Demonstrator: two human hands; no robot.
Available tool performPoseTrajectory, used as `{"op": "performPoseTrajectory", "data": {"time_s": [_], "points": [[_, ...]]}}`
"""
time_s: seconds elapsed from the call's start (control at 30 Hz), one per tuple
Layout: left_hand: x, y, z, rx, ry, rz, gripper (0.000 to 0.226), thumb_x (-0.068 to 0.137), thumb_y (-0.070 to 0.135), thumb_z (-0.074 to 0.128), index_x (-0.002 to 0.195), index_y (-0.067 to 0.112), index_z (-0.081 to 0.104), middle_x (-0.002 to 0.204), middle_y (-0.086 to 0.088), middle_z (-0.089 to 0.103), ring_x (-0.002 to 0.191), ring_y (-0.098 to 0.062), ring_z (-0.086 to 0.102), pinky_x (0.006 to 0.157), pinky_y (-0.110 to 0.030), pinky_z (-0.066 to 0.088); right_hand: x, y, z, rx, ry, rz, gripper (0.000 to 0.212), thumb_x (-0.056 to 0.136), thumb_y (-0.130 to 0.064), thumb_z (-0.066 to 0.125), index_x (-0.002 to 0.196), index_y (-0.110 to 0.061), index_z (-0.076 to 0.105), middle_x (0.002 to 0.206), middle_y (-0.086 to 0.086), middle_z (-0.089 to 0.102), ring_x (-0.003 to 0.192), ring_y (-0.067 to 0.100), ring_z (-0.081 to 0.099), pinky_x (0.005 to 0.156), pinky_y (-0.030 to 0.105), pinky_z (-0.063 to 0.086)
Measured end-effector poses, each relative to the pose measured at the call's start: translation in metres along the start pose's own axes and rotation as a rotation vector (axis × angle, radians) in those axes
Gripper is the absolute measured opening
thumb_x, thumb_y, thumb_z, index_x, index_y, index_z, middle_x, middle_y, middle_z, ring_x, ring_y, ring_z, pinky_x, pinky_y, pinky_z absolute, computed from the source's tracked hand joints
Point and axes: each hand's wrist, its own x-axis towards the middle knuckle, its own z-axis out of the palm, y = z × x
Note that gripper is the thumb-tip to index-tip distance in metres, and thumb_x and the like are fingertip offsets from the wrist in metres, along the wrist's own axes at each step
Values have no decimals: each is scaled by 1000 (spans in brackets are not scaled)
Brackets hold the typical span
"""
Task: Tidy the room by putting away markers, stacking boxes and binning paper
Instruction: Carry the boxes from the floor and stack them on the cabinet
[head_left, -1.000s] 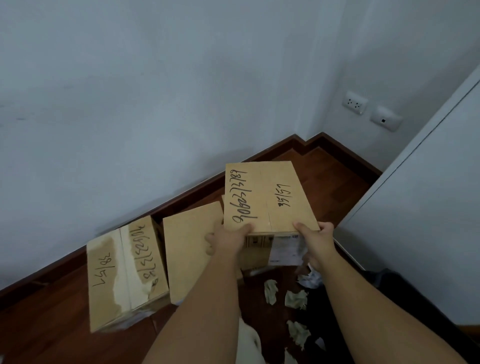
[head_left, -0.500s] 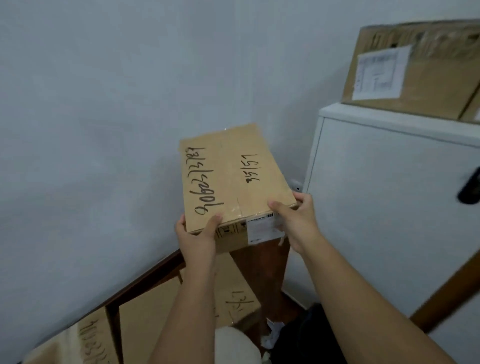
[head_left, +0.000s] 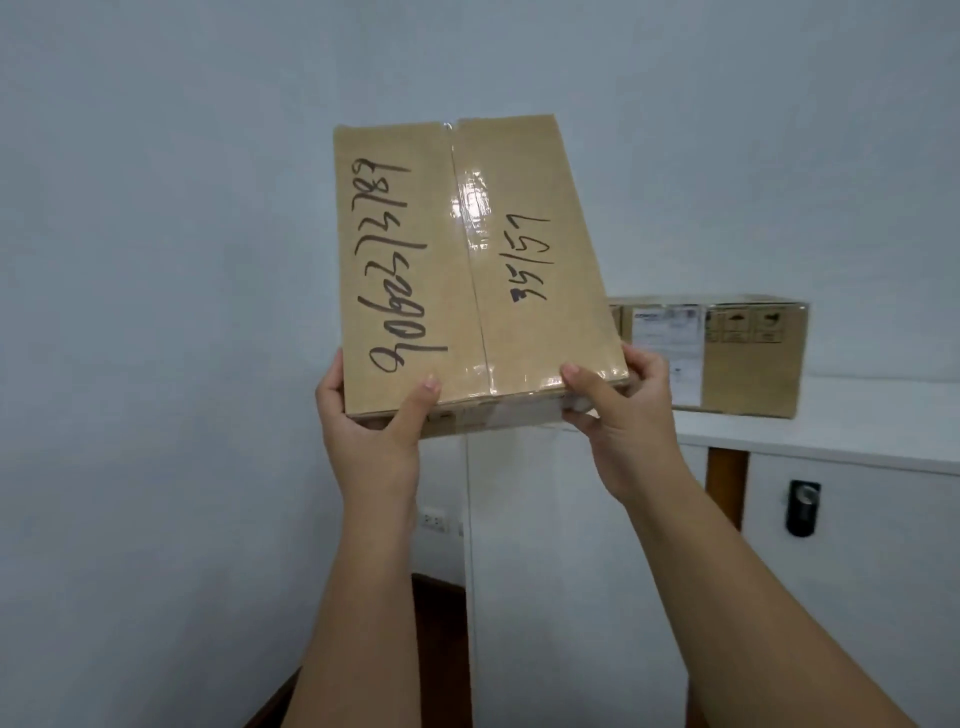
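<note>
I hold a flat cardboard box (head_left: 467, 260) up in front of the wall, its taped top with black handwritten numbers tilted toward me. My left hand (head_left: 374, 421) grips its near left corner, thumb on top. My right hand (head_left: 618, 410) grips its near right corner, thumb on the top face. A second cardboard box (head_left: 727, 358) with a white label stands on the white cabinet top (head_left: 857, 421) behind and to the right, partly hidden by the held box.
The white cabinet (head_left: 597, 571) fills the lower right, with a black lock (head_left: 802, 506) on its door and a wooden strip (head_left: 724, 483) beside it. A wall socket (head_left: 434, 518) sits low on the wall. Dark wood floor (head_left: 436, 649) shows below.
I have lifted the box from floor level up to above cabinet height, and my view has risen with it. The boxes and paper scraps on the floor have left the view.
</note>
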Motion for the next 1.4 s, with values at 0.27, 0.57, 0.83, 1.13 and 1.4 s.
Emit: {"op": "performPoseTrajectory", "data": {"time_s": [0.27,0.57,0.83,1.13,1.4], "points": [[-67,-7,131,-237,-346,-120,88,68,18,85,142,28,38,130,6,57,112,-5,62,96,-35,54,-28,-130,-100,-186,232,-296,53,79,-4,74,117,-23,42,124,2,56,114,25,59,92,56,53],[-142,-6,265,-112,-810,-103,93,73,47,80,146,46,23,146,13,40,132,-10,41,111,-46,39,-58,-235,-209,-298,592,-468,50,81,-14,74,117,-24,40,118,0,56,107,24,60,79,44,51],[-167,-47,312,80,-947,-78,58,75,33,81,114,56,45,127,21,49,121,-16,49,95,-51,51,-54,-256,-270,-646,705,-381,67,79,-31,77,133,-27,37,117,-12,55,111,13,56,93,42,52],[-153,-87,329,249,-957,-79,75,87,14,69,132,62,33,131,20,41,133,-14,39,97,-52,50,-4,-242,-311,-1270,636,-157,82,81,-27,66,142,-50,17,137,-5,45,113,22,53,92,48,50],[-162,-146,349,467,-933,-151,99,88,14,68,152,45,1,152,8,39,136,-19,43,111,-42,39,60,-229,-339,-1363,571,-46,66,87,-18,56,137,-46,24,127,12,43,78,19,55,57,29,48]]}}
